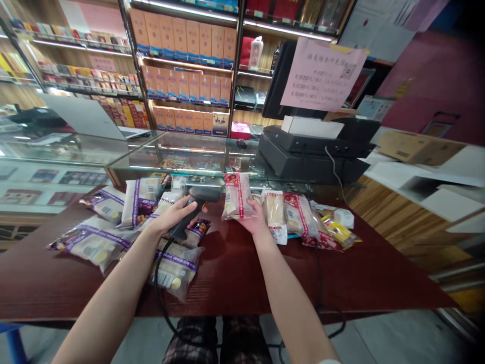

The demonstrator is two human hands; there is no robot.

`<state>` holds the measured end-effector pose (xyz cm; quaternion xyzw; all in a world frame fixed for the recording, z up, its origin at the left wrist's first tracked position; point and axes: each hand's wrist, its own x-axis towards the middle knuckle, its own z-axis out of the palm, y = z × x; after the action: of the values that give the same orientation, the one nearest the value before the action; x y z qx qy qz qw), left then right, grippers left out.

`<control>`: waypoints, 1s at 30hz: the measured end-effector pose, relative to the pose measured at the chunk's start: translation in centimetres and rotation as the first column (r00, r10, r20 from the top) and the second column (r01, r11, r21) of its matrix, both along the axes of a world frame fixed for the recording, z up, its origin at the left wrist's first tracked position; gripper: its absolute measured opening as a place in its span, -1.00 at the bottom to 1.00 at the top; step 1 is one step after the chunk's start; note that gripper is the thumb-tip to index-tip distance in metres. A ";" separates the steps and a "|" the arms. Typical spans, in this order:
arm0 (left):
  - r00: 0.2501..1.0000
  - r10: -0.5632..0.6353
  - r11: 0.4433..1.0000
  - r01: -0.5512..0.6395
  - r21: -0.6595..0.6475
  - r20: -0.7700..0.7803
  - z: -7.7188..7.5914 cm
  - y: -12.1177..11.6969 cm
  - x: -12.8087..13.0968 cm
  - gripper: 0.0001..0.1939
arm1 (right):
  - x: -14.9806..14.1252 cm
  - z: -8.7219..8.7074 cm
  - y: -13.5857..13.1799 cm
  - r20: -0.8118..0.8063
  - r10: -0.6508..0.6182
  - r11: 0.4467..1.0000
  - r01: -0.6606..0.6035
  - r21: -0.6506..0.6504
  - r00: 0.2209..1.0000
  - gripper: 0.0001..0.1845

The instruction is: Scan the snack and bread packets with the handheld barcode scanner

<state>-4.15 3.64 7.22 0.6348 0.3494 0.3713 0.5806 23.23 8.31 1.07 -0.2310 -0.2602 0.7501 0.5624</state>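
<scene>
My left hand (178, 212) is wrapped round the handle of a black barcode scanner (204, 193), whose head points right. Its cable hangs down past the table's front edge. Gripped in my right hand (255, 218) is a clear snack packet with a red band (237, 196), raised in front of the scanner with a barcode label showing. Several packets with purple bands (93, 242) lie to the left, some partly hidden under my left hand and arm. Right of my right hand lie more packets, among them a red-banded one (299, 215) and a yellow one (339, 231).
The dark red table (235, 283) abuts a glass display counter (182, 151). A black cash register with a monitor (278, 86) stands at the back right, and a laptop (87, 116) at the back left. A loose black cable (319, 273) crosses the table's right side. Boxed goods fill the shelves behind.
</scene>
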 end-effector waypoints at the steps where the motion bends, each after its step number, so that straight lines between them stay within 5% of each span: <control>1: 1.000 0.011 1.000 -0.011 -0.010 -0.002 0.0 0.0 0.0 -0.42 | -0.1 0.1 -0.1 -0.010 -0.004 0.999 0.003 -0.034 1.000 -0.70; 5: 0.999 0.049 0.997 -0.049 -0.052 -0.002 0.0 0.1 0.1 -0.31 | -0.6 0.9 -0.5 0.018 -0.036 0.995 0.038 -0.096 0.999 -0.74; 9: 0.992 0.126 0.991 -0.126 -0.050 0.013 -0.1 0.5 0.0 -0.29 | -1.2 2.1 -1.2 0.328 -0.227 0.972 0.195 0.129 0.917 -0.59; 11: 0.988 0.152 0.988 -0.151 -0.041 0.012 -0.2 0.7 -0.1 -0.31 | -1.1 2.9 -1.7 0.571 -0.444 0.887 0.248 0.389 0.690 -0.34; 13: 0.984 0.177 0.984 -0.177 -0.037 0.007 -0.3 0.8 -0.2 -0.33 | -0.6 3.8 -2.5 0.691 -0.643 0.762 0.186 0.620 0.330 -0.14; 15: 0.979 0.202 0.979 -0.201 -0.037 0.009 -0.4 0.8 -0.3 -0.36 | 0.0 4.7 -3.3 0.662 -0.748 0.663 0.087 0.743 0.047 -0.12; 18: 0.978 0.207 0.978 -0.206 -0.041 0.008 -0.5 0.8 -0.4 -0.40 | 0.5 6.0 -4.5 0.569 -0.782 0.592 -0.020 0.806 -0.255 -0.24; 22: 0.978 0.206 0.978 -0.205 -0.032 0.023 -0.4 0.8 -0.4 -0.43 | -0.1 6.9 -5.0 0.554 -0.622 0.680 -0.031 0.733 -0.553 -0.24; 26: 0.977 0.206 0.978 -0.204 -0.030 0.052 -0.2 0.8 -0.5 -0.44 | -2.0 5.2 -4.1 0.626 -0.400 0.864 -0.047 0.501 -0.670 -0.19; 30: 0.966 0.245 0.969 -0.241 -0.055 0.081 -0.5 1.2 -1.0 -0.47 | -3.1 3.1 -3.3 0.555 -0.320 0.894 -0.052 0.444 -0.768 -0.11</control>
<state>-5.19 4.82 6.67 0.5573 0.4071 0.4589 0.5596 20.12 5.04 4.20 -0.7598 -0.6289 -0.1104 0.1225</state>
